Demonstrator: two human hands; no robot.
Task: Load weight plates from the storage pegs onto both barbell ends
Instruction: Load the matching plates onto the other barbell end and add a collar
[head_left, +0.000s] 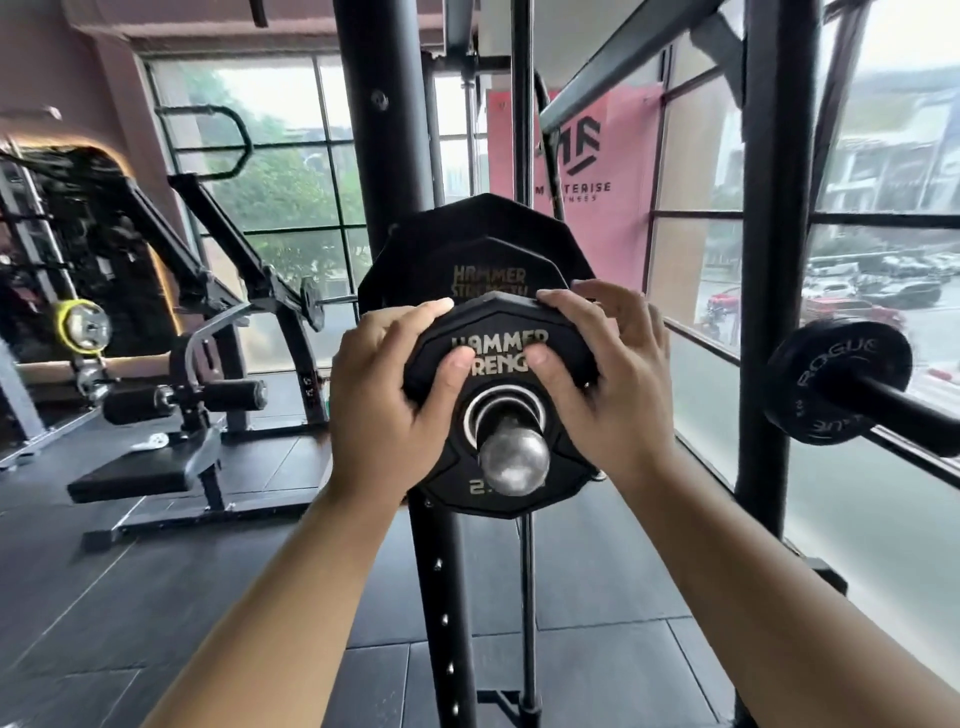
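gripping small plate (498, 332) at nine o'clock with left hand (385, 400), at three o'clock with right hand (610, 384), fingers curled over rim, thumbs pressed on face; threaded on chrome peg (514, 460), in front of two larger plates (483, 249).

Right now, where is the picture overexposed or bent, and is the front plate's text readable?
Head view: daylight washes out the right window; the rack upright leans from the wide-angle lens; the front plate is sharp, its lettering partly covered by thumbs of the left hand and right hand.
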